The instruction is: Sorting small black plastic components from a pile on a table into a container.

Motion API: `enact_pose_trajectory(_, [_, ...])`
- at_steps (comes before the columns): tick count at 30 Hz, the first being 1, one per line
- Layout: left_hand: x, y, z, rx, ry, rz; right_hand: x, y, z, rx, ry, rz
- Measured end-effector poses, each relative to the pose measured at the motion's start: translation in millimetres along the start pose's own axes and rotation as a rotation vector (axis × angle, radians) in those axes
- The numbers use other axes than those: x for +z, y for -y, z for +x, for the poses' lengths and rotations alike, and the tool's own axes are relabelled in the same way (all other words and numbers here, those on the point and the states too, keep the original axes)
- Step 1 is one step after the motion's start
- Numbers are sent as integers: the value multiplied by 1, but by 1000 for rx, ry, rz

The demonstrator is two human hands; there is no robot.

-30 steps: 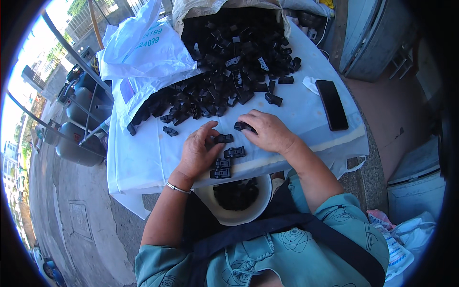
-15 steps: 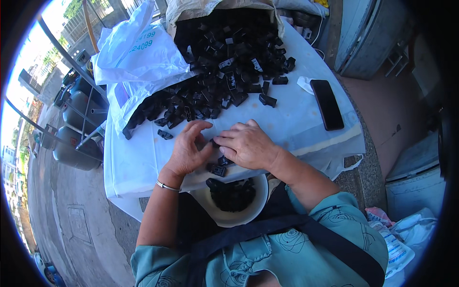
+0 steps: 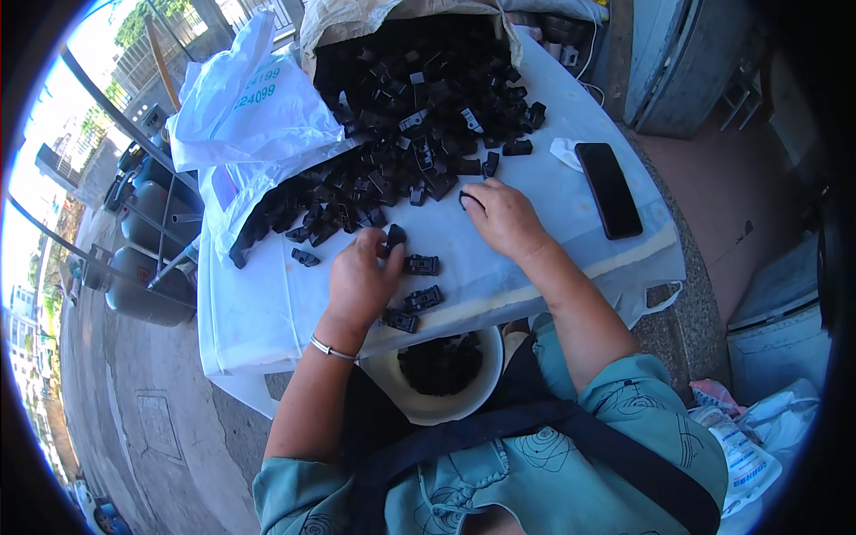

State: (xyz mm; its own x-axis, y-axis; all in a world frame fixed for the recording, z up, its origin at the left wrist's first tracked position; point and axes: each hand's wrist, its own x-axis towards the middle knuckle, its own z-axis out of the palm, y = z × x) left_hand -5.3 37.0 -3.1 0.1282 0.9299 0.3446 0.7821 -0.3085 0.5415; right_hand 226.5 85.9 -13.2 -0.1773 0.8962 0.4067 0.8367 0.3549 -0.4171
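Note:
My left hand (image 3: 358, 281) is closed, pinching a small black plastic part (image 3: 395, 236) between thumb and fingers just above the table. Further right, my right hand (image 3: 506, 219) reaches to the near edge of the heap, its fingers curled on another black plastic part (image 3: 469, 200), mostly covered by them. Beside my left hand, three similar parts lie in a loose column toward me: the farthest part (image 3: 421, 265), the middle part (image 3: 423, 299) and the nearest part (image 3: 400, 320) at the table edge. A large heap of black plastic parts (image 3: 392, 169) spreads beyond both hands.
A pale bowl (image 3: 491, 383) holding black pieces sits below the table edge, by my lap. The heap spills from an open sack (image 3: 312, 36), with a white plastic bag (image 3: 259, 116) at its left. A black phone (image 3: 609, 191) lies on the right of the white-covered table (image 3: 571, 250).
My hands, close together before, are now apart; the right has moved away and right to the heap. One more part lies in the column. A part at the bowl's far rim no longer shows there.

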Motion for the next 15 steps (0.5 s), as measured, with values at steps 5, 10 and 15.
enact_pose_trajectory(5, [-25, 15, -11, 17, 66, 46, -15, 29, -4, 70, 193, -58])
enact_pose_trajectory(10, [-29, 19, 14, 514, -3, 71, -12, 27, -12, -190, 208, 178])
enact_pose_trajectory(15, [-10, 37, 9, 180, 227, -133, 10, 54, -17, -338, 93, 469])
